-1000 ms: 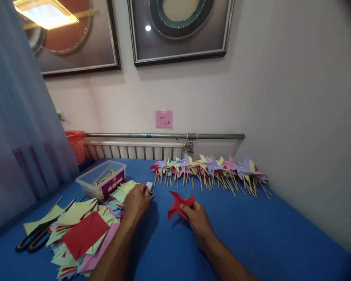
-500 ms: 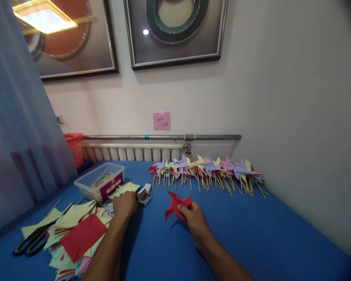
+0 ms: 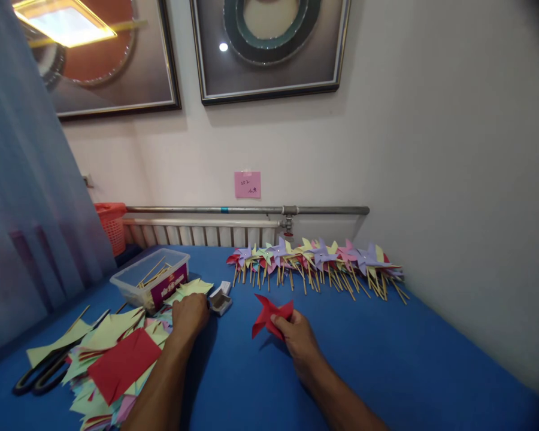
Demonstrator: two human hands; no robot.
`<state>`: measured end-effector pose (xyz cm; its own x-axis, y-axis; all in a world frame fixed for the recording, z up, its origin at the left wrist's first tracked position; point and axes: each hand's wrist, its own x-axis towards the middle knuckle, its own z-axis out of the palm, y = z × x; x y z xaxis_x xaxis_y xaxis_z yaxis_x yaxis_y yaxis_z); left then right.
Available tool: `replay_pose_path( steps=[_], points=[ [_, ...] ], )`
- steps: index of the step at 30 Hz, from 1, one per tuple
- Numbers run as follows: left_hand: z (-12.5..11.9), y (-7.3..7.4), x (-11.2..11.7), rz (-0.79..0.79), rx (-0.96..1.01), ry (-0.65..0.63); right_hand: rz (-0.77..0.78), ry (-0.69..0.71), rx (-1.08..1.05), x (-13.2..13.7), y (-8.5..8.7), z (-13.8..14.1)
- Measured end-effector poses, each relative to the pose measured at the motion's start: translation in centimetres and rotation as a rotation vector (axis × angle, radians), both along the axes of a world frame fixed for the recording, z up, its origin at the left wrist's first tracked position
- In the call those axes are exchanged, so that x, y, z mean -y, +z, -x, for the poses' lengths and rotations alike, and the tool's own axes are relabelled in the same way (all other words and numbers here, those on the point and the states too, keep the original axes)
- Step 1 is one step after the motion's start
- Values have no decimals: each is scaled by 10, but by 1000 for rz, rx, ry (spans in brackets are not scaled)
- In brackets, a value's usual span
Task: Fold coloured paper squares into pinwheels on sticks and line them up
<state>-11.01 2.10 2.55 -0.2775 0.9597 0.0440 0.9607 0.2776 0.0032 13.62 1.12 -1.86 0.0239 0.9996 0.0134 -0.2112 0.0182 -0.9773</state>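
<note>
Where the right hand rests: a folded red paper pinwheel (image 3: 269,312) is held low over the blue worktop (image 3: 386,359), in front of the person and a little right of the middle.
Right hand (image 3: 296,336): the grip is closed narrowly on the near right edge of the red paper pinwheel, which is pinched between thumb and fingers.
Direction: the red paper pinwheel is spread roughly flat, with its widest span set left to right. One pointed blade is turned away toward the wall, another down and left.
Left hand (image 3: 189,314): it is laid palm down at the edge of a heap of cut coloured paper (image 3: 117,341), just beside a small grey-and-white box (image 3: 220,299). The fingers are curled under, so it cannot be told whether the grip is closed on anything.
Clear plastic tub (image 3: 135,290): it is set behind the heap and marked with a purple label. Thin wooden sticks (image 3: 155,274) are laid aslant inside it.
Small grey-and-white box: its contents cannot be made out.
Black-handled scissors (image 3: 36,374): they are partly covered by paper at the far left.
Row of finished pinwheels (image 3: 314,258): it is laid along the wall, with the sticks pointed toward the person.
</note>
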Motion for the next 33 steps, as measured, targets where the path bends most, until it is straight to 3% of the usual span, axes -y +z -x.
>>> replay_pose_path(
  steps=[29,33],
  points=[
    [2,4,-2,48,87,-12,15,-29,28,0,1,-1],
    [1,6,1,-4,80,-4,24,-31,11,1,2,-1]
  ],
)
